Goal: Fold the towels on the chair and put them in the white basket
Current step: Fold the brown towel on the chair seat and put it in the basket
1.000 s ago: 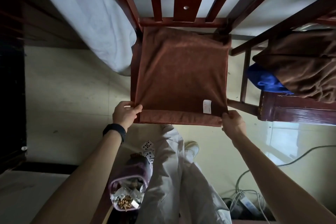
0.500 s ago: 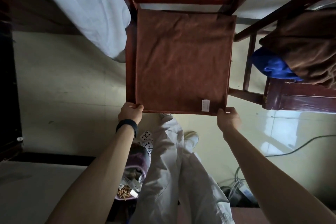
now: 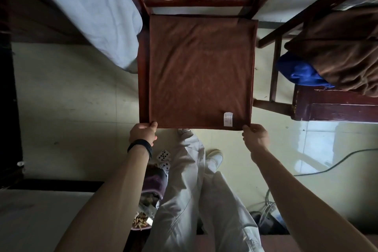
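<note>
Pinching the near corners of the flat, square brown cloth towel [image 3: 201, 71], my left hand [image 3: 143, 133] and right hand [image 3: 255, 139] hold it spread over the dark red wooden chair [image 3: 196, 3].

A brown towel [image 3: 200, 71] is spread flat over the seat of a wooden chair [image 3: 143, 80]. On a second chair [image 3: 335, 110] at the right, a brown heap [image 3: 337, 51] is piled, apparently over a blue cloth [image 3: 298, 73]. Playing cards [image 3: 163, 154] are scattered on the near floor [image 3: 71, 98].
</note>
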